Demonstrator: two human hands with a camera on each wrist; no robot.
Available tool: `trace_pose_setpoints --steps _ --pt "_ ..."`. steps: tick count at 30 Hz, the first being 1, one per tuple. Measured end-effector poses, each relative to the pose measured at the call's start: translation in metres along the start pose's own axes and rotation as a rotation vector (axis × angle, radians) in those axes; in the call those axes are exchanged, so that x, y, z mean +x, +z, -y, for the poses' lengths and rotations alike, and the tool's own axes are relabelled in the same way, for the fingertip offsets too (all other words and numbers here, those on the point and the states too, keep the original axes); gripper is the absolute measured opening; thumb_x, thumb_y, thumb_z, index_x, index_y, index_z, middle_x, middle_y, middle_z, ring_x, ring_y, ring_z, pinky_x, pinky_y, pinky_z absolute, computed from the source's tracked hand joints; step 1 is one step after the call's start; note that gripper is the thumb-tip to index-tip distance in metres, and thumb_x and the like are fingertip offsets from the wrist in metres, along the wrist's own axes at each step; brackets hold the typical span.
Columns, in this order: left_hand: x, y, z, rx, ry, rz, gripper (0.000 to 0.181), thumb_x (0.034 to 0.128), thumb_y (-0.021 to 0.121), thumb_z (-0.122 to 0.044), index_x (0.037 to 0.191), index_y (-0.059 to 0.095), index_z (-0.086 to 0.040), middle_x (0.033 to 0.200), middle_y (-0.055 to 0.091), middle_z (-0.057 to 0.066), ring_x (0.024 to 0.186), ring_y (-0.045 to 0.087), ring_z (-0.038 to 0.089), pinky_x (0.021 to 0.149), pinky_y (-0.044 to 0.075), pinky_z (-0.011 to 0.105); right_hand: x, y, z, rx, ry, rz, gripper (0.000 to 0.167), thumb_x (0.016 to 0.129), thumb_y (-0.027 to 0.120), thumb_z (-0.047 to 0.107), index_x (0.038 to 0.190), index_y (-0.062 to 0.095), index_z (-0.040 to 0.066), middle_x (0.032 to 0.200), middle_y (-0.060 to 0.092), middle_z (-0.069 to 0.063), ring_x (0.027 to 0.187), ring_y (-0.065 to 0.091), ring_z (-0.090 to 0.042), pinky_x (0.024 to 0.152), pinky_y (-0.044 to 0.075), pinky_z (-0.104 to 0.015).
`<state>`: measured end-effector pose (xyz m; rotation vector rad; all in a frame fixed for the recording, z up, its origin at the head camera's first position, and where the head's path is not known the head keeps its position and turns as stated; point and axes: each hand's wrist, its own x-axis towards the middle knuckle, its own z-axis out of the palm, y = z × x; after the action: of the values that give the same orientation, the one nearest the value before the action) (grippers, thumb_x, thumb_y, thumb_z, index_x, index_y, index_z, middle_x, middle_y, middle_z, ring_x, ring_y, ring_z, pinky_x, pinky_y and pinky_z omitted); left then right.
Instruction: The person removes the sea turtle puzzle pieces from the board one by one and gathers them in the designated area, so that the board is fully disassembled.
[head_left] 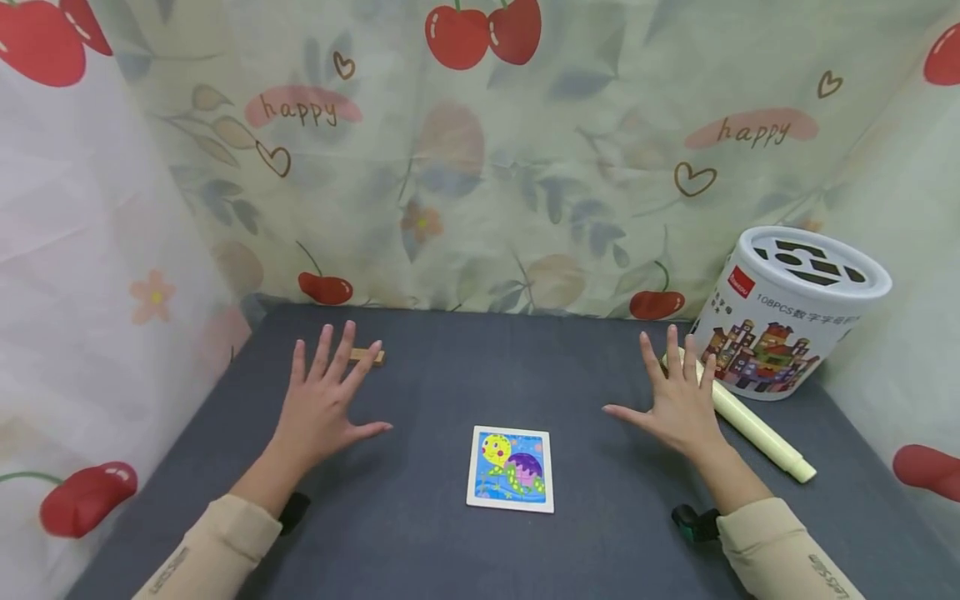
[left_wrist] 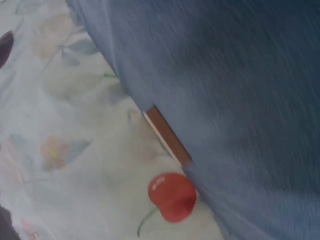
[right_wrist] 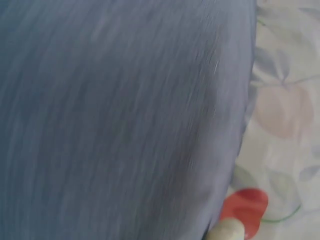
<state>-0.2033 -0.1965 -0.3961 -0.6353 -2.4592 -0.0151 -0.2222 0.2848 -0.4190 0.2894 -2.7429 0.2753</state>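
Both hands are held with fingers spread, and neither grips anything. My left hand (head_left: 321, 412) is over the left side of the dark table, its fingertips partly covering a small wooden block (head_left: 367, 357) in the head view. The same brown block (left_wrist: 168, 136) shows in the left wrist view, near the table's far edge. Over the right side my right hand (head_left: 678, 408) overlaps the upper end of a pale yellow stick-like tube (head_left: 757, 429). Between the hands, closer to me, lies a square white-framed picture puzzle (head_left: 510, 469) showing a turtle.
A white cylindrical tub (head_left: 787, 317) with a slotted lid stands at the back right, beside the pale tube. Patterned cloth (head_left: 465, 225) hangs behind the dark table (head_left: 420, 542) and along both sides. Black wrist straps are partly visible at both cuffs.
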Motion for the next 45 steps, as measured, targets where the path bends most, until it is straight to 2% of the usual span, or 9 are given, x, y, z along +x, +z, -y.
trace_pose_setpoints --steps 3,5,11,16,25,29,32,39,45 --pt "0.004 0.003 -0.010 -0.043 0.014 0.091 0.109 0.0590 0.074 -0.066 0.147 0.029 -0.019 0.158 -0.001 0.011 0.144 0.003 0.037 0.110 0.009 0.064 0.004 0.005 0.012 0.025 0.018 0.015 0.114 0.067 0.058 0.076 0.150 -0.007 0.031 0.156 -0.021 -0.006 0.143 -0.017 -0.036 0.107 -0.007 -0.067" --pt "0.006 0.005 -0.017 -0.079 0.024 0.152 0.107 0.0595 0.077 -0.062 0.147 0.030 -0.020 0.158 0.002 0.011 0.144 0.006 0.038 0.109 0.010 0.065 0.007 0.007 0.019 0.055 0.037 0.033 0.114 0.068 0.060 0.074 0.150 -0.007 0.031 0.156 -0.019 -0.009 0.143 -0.014 -0.038 0.107 -0.006 -0.068" --pt "0.014 0.011 -0.041 -0.243 0.055 0.257 0.093 0.0642 0.080 -0.049 0.143 0.039 -0.021 0.156 0.017 0.014 0.143 0.015 0.038 0.108 0.012 0.067 0.015 0.011 0.036 0.151 0.093 0.111 0.112 0.073 0.061 0.069 0.149 -0.010 0.027 0.156 -0.018 -0.013 0.142 -0.014 -0.040 0.108 0.000 -0.067" --pt "0.016 0.018 -0.056 -0.324 0.056 0.334 0.092 0.0642 0.081 -0.046 0.142 0.040 -0.022 0.155 0.020 0.014 0.142 0.017 0.039 0.109 0.011 0.066 0.022 0.014 0.051 0.240 0.117 0.170 0.111 0.075 0.060 0.067 0.149 -0.011 0.025 0.156 -0.016 -0.015 0.142 -0.015 -0.039 0.110 -0.001 -0.064" --pt "0.018 0.024 -0.079 -0.551 0.037 0.622 0.088 0.0671 0.082 -0.038 0.143 0.039 -0.024 0.156 0.018 0.012 0.144 0.011 0.038 0.111 0.006 0.064 0.025 0.019 0.081 0.458 0.166 0.275 0.108 0.079 0.063 0.059 0.149 -0.012 0.025 0.157 -0.009 -0.013 0.143 -0.011 -0.039 0.108 0.007 -0.067" --pt "0.020 0.025 -0.088 -0.591 0.026 0.676 0.082 0.0689 0.081 -0.037 0.141 0.042 -0.025 0.155 0.019 0.012 0.144 0.011 0.037 0.111 0.006 0.063 0.026 0.021 0.093 0.544 0.184 0.306 0.107 0.077 0.065 0.058 0.149 -0.009 0.030 0.158 -0.008 -0.007 0.144 -0.010 -0.034 0.107 0.011 -0.068" --pt "0.021 0.026 -0.093 -0.610 0.013 0.698 0.080 0.0698 0.080 -0.036 0.140 0.044 -0.024 0.155 0.020 0.013 0.144 0.012 0.037 0.112 0.007 0.062 0.028 0.022 0.103 0.589 0.178 0.327 0.106 0.075 0.068 0.056 0.151 -0.001 0.028 0.159 -0.001 -0.006 0.145 -0.004 -0.034 0.107 0.013 -0.067" --pt "0.023 0.035 -0.109 -0.661 -0.005 0.752 0.075 0.0718 0.079 -0.036 0.138 0.047 -0.021 0.154 0.022 0.015 0.143 0.015 0.036 0.112 0.016 0.060 0.029 0.030 0.122 0.613 0.068 0.396 0.083 0.077 0.073 0.043 0.144 0.036 0.012 0.149 0.033 -0.016 0.136 0.033 -0.038 0.105 0.033 -0.057" --pt "0.023 0.036 -0.119 -0.705 -0.029 0.818 0.068 0.0737 0.078 -0.034 0.135 0.051 -0.021 0.154 0.020 0.017 0.143 0.016 0.037 0.109 0.024 0.058 0.030 0.036 0.138 0.677 -0.017 0.438 0.059 0.080 0.073 0.029 0.129 0.054 0.002 0.130 0.055 -0.017 0.116 0.055 -0.034 0.095 0.046 -0.048"
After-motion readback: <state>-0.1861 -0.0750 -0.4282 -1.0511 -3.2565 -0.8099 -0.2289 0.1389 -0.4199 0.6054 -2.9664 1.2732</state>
